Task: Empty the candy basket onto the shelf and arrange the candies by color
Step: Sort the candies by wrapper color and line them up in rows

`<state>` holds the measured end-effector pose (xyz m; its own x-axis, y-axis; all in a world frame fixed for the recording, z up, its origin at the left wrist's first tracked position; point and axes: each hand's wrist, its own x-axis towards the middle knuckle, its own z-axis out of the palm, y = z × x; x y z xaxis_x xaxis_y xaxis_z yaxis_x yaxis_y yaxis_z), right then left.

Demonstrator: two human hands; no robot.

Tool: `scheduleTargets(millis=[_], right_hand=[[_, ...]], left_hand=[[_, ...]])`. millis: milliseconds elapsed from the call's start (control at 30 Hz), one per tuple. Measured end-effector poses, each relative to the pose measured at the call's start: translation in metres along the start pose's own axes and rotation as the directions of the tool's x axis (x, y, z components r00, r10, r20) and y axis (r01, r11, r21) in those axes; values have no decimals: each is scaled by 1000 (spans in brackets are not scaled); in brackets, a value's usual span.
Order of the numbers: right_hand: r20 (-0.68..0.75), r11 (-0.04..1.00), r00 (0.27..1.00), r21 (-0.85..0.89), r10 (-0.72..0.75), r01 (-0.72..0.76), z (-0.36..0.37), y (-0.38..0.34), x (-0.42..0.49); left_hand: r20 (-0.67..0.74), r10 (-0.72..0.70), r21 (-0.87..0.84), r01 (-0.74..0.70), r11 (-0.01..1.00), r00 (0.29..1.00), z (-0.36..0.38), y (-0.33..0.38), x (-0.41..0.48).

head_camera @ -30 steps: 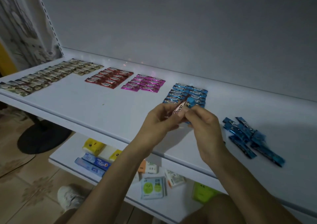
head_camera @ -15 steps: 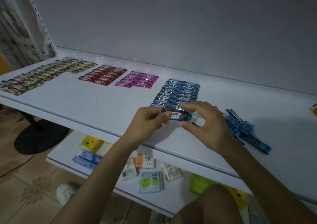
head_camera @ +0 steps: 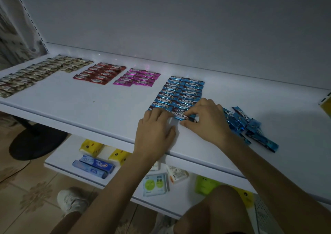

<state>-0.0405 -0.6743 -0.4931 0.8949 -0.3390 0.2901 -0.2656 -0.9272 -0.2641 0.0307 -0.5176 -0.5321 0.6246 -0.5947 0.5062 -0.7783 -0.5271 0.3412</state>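
Since 0.5 s ago: both hands have come down onto the shelf (head_camera: pixel 107 108). The candy (head_camera: pixel 182 116) now lies flat at the near right corner of the blue block (head_camera: pixel 179 94), touching its front row.

Left hand (head_camera: pixel 155 126): palm down, fingers fairly straight, tips pressing the candy's left end. Right hand (head_camera: pixel 207 119): thumb and curled forefinger pinch the candy's right end.

Shelf contents:
- Blue block: two columns of wrappers, edge to edge.
- Right of the block, near it: a loose pile (head_camera: pixel 250 126) of blue candies, crossed and overlapping.
- Left of the block, going outward: pink block (head_camera: pixel 138 77), red block (head_camera: pixel 100 73), gold block (head_camera: pixel 35 74), each apart from the next.

Lower shelf (head_camera: pixel 60 164), below and in front of the block: toothpaste boxes (head_camera: pixel 95 165), yellow packs (head_camera: pixel 91 146) and other small packets, unsorted.

Candy: shiny blue foil, white "Choco" lettering, dark patch at the right end. Same print as the block's wrappers.
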Motion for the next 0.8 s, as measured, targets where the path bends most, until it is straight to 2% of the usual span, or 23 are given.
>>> scheduleTargets(millis=[233, 367, 533, 633, 733, 800], right_hand=[[2, 1000, 1000, 18, 13, -13, 5, 4, 0], [-87, 997, 996, 79, 5, 2, 8, 9, -12], [-194, 994, 980, -105, -40, 20, 2, 41, -37], [-106, 980, 994, -192, 32, -52, -2, 60, -43], [59, 974, 981, -143, 187, -177, -6, 65, -39], [39, 986, 989, -99, 140, -136, -7, 69, -41]], left_hand=[[97, 54, 72, -61, 996, 994, 2, 0, 0], [135, 45, 26, -48, 998, 990, 0, -1, 1], [132, 71, 9, -73, 997, 989, 2, -1, 2], [130, 60, 12, -63, 998, 990, 1, 0, 3], [79, 94, -3, -94, 996, 992, 0, 10, 6], [27, 156, -61, -154, 986, 987, 4, 22, 10]])
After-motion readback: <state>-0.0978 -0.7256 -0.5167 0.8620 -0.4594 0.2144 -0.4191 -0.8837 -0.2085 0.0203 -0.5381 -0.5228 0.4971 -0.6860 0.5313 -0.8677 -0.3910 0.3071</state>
